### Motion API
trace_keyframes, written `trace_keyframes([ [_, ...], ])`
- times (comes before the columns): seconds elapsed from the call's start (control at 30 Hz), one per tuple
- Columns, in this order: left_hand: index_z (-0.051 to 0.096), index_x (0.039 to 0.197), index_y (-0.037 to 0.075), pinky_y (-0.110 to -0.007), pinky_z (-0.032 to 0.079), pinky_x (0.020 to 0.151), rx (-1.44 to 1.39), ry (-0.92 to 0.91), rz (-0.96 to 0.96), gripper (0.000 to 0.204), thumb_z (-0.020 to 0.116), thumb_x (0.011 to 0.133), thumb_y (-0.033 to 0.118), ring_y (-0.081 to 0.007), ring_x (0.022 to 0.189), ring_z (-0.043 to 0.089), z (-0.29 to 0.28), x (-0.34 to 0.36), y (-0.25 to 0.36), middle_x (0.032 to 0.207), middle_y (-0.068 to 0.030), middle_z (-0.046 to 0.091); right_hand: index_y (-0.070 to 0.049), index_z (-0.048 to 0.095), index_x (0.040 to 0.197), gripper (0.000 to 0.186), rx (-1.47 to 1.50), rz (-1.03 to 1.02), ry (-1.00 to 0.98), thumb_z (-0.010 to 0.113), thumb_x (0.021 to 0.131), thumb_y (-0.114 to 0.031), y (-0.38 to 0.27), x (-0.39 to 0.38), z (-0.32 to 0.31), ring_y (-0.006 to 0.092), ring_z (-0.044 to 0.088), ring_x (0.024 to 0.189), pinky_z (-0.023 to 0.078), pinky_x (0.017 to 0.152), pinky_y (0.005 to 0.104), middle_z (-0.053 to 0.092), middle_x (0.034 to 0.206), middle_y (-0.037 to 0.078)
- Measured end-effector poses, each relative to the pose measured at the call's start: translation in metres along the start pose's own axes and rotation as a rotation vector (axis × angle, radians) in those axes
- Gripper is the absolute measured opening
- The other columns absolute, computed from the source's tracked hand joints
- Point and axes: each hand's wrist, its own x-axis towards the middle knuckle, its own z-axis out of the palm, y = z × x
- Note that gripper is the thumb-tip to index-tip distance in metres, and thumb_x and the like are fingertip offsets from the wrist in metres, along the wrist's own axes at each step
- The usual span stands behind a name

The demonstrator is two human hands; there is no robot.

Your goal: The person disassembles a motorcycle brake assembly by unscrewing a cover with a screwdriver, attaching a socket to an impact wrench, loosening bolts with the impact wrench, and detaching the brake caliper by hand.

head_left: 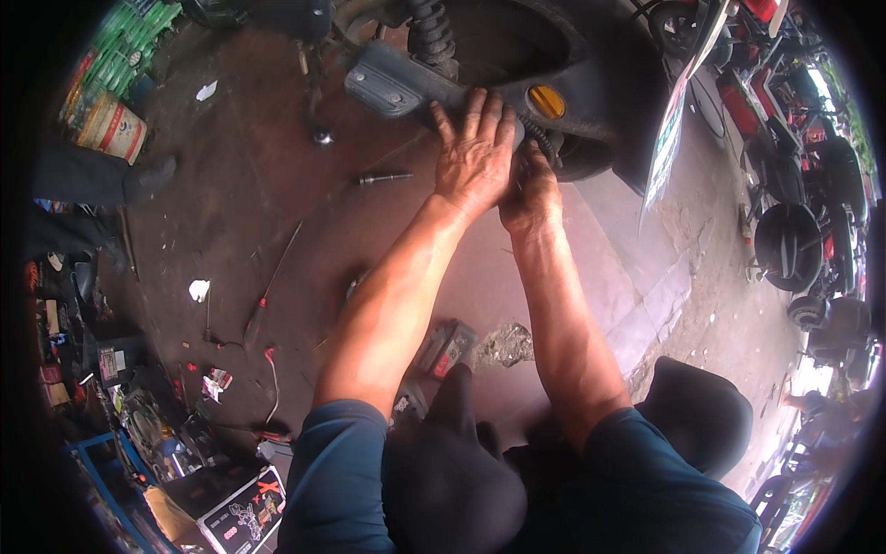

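My left hand (472,166) lies with its fingers spread on the dark rear part of a motorbike, beside a grey ribbed plate (386,85) with bolts. Just to its right, my right hand (535,192) reaches up under the same part, thumb raised and fingers curled. What those fingers hold, if anything, is hidden behind the hand. A black ribbed coil or hose (538,137) runs close above the right fingertips. An oval orange reflector (545,102) sits on the dark fender above it. Farther back is a shock absorber spring (431,32).
On the floor lie a socket tool (384,177), a red-handled screwdriver (256,319) and white scraps (198,290). A bucket (109,127) and another person's shoe (150,178) are at left. Tools and boxes (245,511) crowd the lower left. Parked motorbikes (792,240) line the right.
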Motion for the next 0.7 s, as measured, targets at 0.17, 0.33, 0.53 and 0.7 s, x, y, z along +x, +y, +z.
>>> trace_keyframes([
  [0.17,0.047,0.127,0.002,-0.074,0.011,0.1,0.004,0.009,0.003,0.045,0.045,0.087,0.021,-0.0314,0.136,0.024,0.001,0.001,0.002,0.139,-0.0148,0.039,-0.005,0.045,0.128,0.034,0.014,-0.008,0.031,0.036,0.099,-0.021,0.0,0.007,0.003,0.0206,0.053,0.111,0.043,0.098,0.0366,0.055,0.122,0.009],
  [0.33,0.046,0.128,0.003,-0.073,0.013,0.1,-0.002,0.013,0.049,0.044,0.045,0.087,0.018,-0.0296,0.136,0.025,0.002,-0.001,-0.007,0.14,-0.0134,0.038,-0.001,0.053,0.115,0.03,0.104,-0.024,0.158,0.055,0.09,-0.016,0.0,0.0,0.007,0.0178,0.055,0.099,0.049,0.086,0.0365,0.057,0.106,0.007],
  [0.53,0.041,0.135,0.01,-0.071,0.017,0.1,-0.077,-0.099,0.155,0.056,0.057,0.081,0.016,-0.0266,0.138,0.023,-0.016,-0.006,-0.025,0.143,-0.0101,0.034,0.004,0.052,0.112,0.03,-0.117,0.047,0.215,0.053,0.088,-0.013,0.021,-0.039,-0.01,0.0222,0.056,0.091,0.053,0.077,0.0393,0.056,0.105,0.011],
  [0.7,0.038,0.137,0.011,-0.062,0.023,0.104,-0.113,-0.102,0.072,0.067,0.068,0.077,0.018,-0.0285,0.138,0.022,-0.04,-0.019,-0.034,0.146,-0.0091,0.03,-0.002,0.059,0.097,0.019,-0.752,0.024,0.21,0.06,0.082,-0.014,0.067,-0.037,-0.102,0.0225,0.06,0.073,0.053,0.065,0.0354,0.059,0.089,0.009],
])
